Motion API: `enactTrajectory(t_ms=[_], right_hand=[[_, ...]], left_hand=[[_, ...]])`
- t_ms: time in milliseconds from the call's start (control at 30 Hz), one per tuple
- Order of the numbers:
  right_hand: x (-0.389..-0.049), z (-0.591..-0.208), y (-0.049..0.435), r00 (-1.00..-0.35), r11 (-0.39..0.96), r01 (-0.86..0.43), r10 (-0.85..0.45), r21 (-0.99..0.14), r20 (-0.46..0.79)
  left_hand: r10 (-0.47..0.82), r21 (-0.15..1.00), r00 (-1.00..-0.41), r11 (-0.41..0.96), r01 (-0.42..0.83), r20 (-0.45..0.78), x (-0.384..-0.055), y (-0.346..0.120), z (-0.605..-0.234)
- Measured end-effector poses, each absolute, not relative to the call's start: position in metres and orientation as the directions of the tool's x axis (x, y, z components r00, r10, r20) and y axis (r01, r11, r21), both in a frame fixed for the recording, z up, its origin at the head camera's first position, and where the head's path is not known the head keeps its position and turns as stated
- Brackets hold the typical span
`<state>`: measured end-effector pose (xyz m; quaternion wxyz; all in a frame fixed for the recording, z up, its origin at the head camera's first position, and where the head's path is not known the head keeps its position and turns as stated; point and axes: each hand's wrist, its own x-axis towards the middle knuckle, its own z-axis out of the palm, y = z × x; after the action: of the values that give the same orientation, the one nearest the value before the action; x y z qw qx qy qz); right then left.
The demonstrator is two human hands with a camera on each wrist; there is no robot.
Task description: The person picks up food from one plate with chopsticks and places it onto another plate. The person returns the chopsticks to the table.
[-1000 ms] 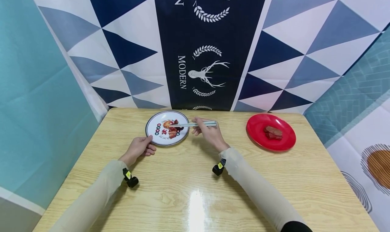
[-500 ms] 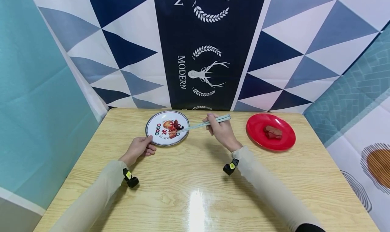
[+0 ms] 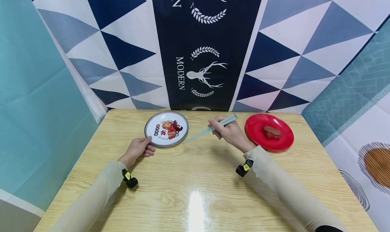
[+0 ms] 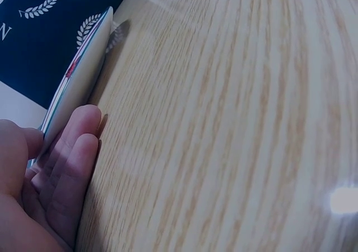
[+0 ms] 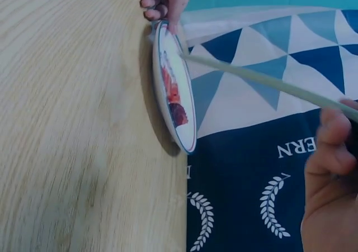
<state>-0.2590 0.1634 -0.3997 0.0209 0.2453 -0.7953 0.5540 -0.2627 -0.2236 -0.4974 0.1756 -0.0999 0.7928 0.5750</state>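
Note:
A white plate (image 3: 153, 125) with a dark rim and printed lettering lies at the back left of the table. On it are several food pieces (image 3: 172, 128), orange, dark red and reddish brown. My left hand (image 3: 138, 149) pinches the plate's near-left edge; in the left wrist view the thumb is on the rim and the fingers (image 4: 75, 162) lie underneath. My right hand (image 3: 228, 132) grips a pair of pale green chopsticks (image 3: 210, 129). Their tips, with nothing between them, point left, just off the plate's right edge. The right wrist view shows one long pale stick (image 5: 268, 81) clearly.
Right of my right hand stands a red plate (image 3: 254, 127) bearing reddish-brown meat pieces (image 3: 271, 132). A wooden table (image 3: 170, 181) carries everything. Patterned cloth (image 3: 199, 49) hangs behind its back edge, with more cloth at both sides.
My right hand has moved right with the chopsticks. Their tips have left the food and come off the white plate. The left hand and both plates stay put.

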Motion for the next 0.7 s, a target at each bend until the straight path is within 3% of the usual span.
enactTrajectory(t_ms=[300,567,700], right_hand=[[-0.251,-0.39,0.17,-0.799,0.204,-0.379,-0.565,-0.903,0.207],[-0.245,-0.388,0.188,-0.814,0.234,-0.266,-0.575,-0.935,0.088],[-0.241,-0.387,0.203,-0.826,0.244,-0.277,-0.554,-0.929,0.102]], left_hand=[[0.042,0.877,-0.918,0.316,-0.362,-0.394,-0.263,-0.224,-0.499],[0.038,0.873,-0.916,0.321,-0.367,-0.399,-0.264,-0.225,-0.499],[0.045,0.876,-0.917,0.318,-0.363,-0.397,-0.263,-0.224,-0.498]])
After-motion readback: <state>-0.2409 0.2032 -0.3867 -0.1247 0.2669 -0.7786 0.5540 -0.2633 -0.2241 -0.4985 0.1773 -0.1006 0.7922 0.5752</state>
